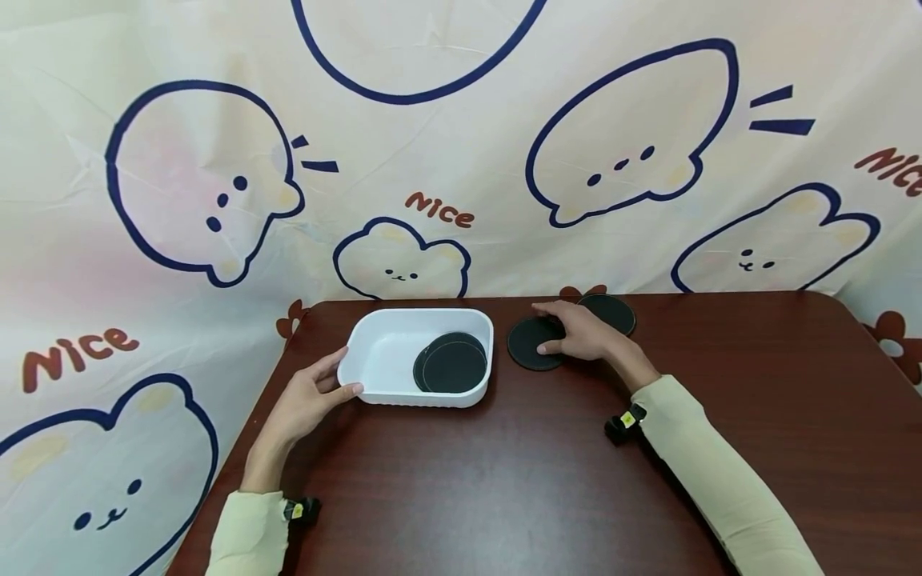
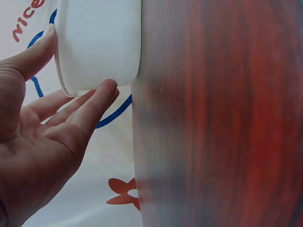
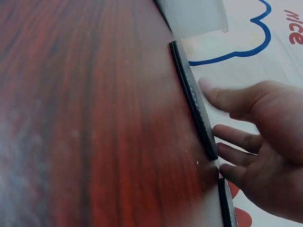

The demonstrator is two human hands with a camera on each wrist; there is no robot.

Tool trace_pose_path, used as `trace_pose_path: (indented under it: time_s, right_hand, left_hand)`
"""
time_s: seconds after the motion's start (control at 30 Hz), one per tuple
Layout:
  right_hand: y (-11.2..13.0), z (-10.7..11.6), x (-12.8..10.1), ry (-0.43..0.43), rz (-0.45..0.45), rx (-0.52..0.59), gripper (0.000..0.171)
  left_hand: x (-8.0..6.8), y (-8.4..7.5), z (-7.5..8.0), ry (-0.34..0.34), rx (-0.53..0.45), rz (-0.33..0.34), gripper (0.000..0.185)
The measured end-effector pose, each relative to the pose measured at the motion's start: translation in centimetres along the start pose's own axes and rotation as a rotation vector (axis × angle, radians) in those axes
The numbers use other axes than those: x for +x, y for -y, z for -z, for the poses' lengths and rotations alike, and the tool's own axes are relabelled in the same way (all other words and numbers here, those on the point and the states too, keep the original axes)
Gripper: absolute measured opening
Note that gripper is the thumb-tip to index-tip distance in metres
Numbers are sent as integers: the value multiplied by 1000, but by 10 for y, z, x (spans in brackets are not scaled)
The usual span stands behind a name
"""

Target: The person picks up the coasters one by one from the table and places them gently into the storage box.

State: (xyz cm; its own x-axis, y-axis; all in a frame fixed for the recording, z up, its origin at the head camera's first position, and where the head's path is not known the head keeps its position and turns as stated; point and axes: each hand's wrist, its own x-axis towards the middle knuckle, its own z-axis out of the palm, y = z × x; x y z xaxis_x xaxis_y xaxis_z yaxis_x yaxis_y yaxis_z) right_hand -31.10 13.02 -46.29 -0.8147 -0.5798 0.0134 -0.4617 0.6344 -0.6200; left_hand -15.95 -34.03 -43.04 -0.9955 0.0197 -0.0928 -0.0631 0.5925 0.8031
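A white plastic basin (image 1: pixel 382 360) stands toward the back of the table, with overlapping black round coasters (image 1: pixel 454 364) inside at its right end. My left hand (image 1: pixel 310 396) grips the basin's left end, thumb at the near corner and fingers around the far side. In the left wrist view that hand (image 2: pixel 52 123) spans the basin's end (image 2: pixel 99 47). Over a black coaster (image 1: pixel 529 344) right of the basin is my right hand (image 1: pixel 583 332), its thumb and fingers spread. The right wrist view has these fingers (image 3: pixel 236 137) at the edge of the stitched coaster (image 3: pixel 194 101).
Another black coaster (image 1: pixel 615 312) lies behind the right hand, near the table's back edge. The dark brown wooden table (image 1: pixel 504 480) stretches forward and to the right. A cloth (image 1: pixel 497 256) printed with cartoon bears hangs behind it.
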Motion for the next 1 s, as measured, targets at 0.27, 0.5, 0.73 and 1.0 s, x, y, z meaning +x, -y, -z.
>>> trace_pose_path:
  time_s: [0.27, 0.5, 0.73, 1.0]
  right_hand:
    - [-1, 2, -3, -42, -36, 136, 83]
    - [5, -3, -3, 75, -18, -12, 88]
    - [7, -3, -6, 41, 10, -16, 84]
    - [11, 6, -7, -86, -6, 42, 75]
  left_hand:
    - [0, -1, 0, 1, -7, -9, 86]
    - [-1, 0, 0, -1, -3, 1, 87]
    - [-1, 0, 0, -2, -1, 3, 87]
    - [-1, 0, 0, -5, 9, 2, 86]
